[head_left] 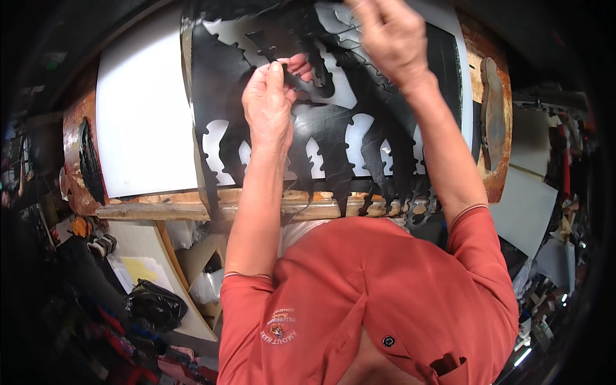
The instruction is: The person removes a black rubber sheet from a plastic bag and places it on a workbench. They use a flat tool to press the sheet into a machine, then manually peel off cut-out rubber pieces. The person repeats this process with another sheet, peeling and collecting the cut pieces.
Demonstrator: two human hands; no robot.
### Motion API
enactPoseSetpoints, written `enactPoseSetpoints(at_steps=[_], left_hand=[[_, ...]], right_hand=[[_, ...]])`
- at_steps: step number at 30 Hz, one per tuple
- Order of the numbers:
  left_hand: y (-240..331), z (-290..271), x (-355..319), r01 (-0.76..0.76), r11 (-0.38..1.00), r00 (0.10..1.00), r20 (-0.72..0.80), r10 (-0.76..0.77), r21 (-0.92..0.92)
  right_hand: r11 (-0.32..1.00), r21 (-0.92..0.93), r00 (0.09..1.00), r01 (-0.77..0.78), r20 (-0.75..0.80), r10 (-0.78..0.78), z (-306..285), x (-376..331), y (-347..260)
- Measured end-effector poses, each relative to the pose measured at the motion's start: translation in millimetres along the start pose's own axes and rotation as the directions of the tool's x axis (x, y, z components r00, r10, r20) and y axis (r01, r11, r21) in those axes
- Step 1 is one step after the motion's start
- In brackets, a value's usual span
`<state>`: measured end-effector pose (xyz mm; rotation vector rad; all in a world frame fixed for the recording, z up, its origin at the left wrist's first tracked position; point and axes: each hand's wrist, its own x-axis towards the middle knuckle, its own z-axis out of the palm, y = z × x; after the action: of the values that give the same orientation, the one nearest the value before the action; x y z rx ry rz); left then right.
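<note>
Pinching notched blk piece (307,86) btwn thumb (276,76) & fingers (300,64): L grip (269,96). R grip (394,42) blurred, can't tell state.

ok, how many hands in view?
2: left hand pinching a black strip; right hand, blurred, at the top edge, right of it. Any in the dark margins wouldn't show.
</note>
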<state>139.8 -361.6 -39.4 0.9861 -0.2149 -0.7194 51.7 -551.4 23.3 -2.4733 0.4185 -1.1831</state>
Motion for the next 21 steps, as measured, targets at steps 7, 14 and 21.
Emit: enactPoseSetpoints(at_steps=[7, 14, 21], left_hand=[[-4, -12, 0, 0.065, 0.991, 0.995, 0.088, -0.055, -0.115], [2, -12, -8, 0.022, 0.999, 1.000, 0.007, -0.021, -0.050], [20, -37, -7, -0.291, 0.771, 0.936, 0.000, 0.353, 0.566]], right_hand=[[0.988, 0.148, 0.947, -0.051, 0.322, 0.001, 47, -56, -23], [0.991, 0.016, 0.885, -0.136, 0.451, 0.114, 49, -45, -6], [0.833, 0.102, 0.802, -0.544, 0.355, 0.480, 14, 0, 53]])
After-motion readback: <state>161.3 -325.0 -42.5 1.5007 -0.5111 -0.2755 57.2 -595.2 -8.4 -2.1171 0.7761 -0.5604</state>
